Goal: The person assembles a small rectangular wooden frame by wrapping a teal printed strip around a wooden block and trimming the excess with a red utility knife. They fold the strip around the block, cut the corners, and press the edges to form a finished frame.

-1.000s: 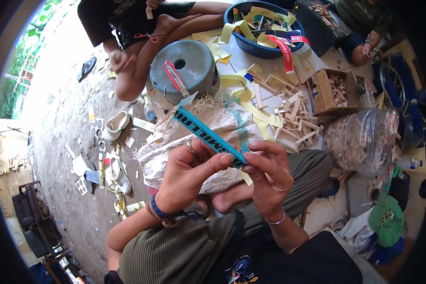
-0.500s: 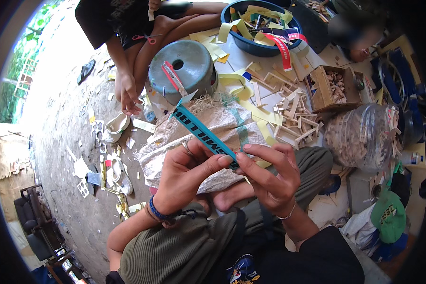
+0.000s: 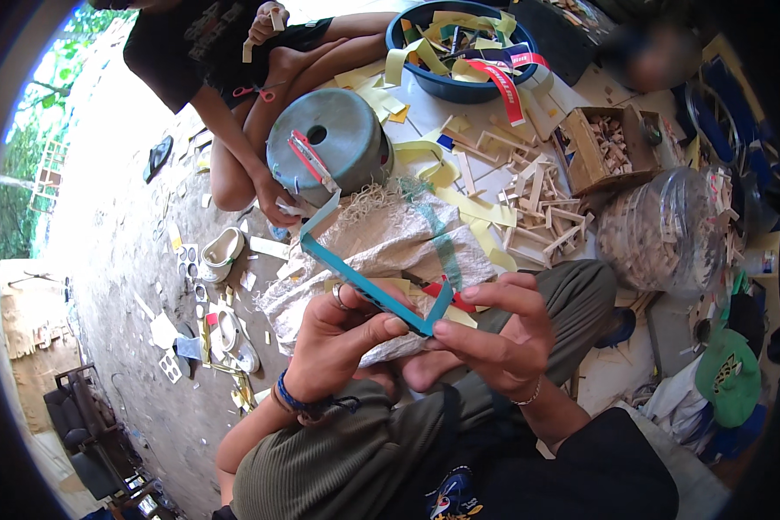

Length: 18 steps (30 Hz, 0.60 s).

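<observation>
A long teal strip (image 3: 347,270), printed on one side, slants across the middle in front of me. Its far end bends into a paler flap, and its near end folds up into a short leg. My left hand (image 3: 334,334) is closed on the strip near its lower end, thumb on top. At the folded corner, my right hand (image 3: 507,338) has thumb and fingertips on the strip, other fingers raised. Whether a stiff core lies inside cannot be made out. Beneath is a whitish woven sack (image 3: 373,230), with a red and dark object (image 3: 461,301) on it.
A round grey-blue stool (image 3: 355,130) carries a red cutter knife (image 3: 310,156). Small wooden frames (image 3: 537,204) are heaped at right, near a box of wood pieces (image 3: 585,165) and a clear container (image 3: 650,234). A blue basin (image 3: 459,87) and a co-worker (image 3: 191,52) are beyond.
The strip has turned so its printed face points away, and its near end now stands folded up. The co-worker's lower hand has moved toward the stool with something white; the other hand shows a wooden piece.
</observation>
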{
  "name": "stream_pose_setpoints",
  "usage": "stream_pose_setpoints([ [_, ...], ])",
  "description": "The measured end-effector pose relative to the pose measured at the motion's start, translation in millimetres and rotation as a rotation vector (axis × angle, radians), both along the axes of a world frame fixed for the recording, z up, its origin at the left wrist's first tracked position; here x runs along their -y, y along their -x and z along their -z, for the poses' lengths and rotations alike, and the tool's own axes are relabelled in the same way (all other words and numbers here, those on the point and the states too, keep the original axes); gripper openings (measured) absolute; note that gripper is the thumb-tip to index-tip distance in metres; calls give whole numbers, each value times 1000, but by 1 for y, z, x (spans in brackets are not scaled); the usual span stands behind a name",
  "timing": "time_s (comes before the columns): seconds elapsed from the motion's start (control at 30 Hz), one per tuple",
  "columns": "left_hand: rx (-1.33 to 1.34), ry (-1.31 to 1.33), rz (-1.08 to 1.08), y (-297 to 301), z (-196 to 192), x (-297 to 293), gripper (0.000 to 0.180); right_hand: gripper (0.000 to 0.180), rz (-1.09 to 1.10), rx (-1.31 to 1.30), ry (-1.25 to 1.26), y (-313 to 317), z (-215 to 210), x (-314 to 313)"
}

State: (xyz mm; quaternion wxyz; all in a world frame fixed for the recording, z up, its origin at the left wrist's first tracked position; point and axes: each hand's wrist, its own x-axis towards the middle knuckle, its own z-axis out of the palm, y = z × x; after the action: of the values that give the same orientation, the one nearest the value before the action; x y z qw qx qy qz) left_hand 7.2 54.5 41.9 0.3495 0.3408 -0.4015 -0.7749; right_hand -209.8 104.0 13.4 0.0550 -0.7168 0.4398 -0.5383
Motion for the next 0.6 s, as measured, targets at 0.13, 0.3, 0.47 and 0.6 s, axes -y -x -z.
stream_pose_setpoints([
  [0.13, 6, -45, 21, -2, -2, -1, 21, 35, -32, 55, -24, -5, 3, -3],
  [0.3, 22, -16, 35, -4, -5, -1, 22, 46, -50, 121, -40, -8, 1, -5],
  [0.47, 43, -48, 75, -7, -9, -3, 24, 45, -89, 175, -77, -10, 0, -6],
  [0.6, 34, -42, 67, -7, -6, -4, 27, 40, -103, 156, -114, -9, -4, -8],
])
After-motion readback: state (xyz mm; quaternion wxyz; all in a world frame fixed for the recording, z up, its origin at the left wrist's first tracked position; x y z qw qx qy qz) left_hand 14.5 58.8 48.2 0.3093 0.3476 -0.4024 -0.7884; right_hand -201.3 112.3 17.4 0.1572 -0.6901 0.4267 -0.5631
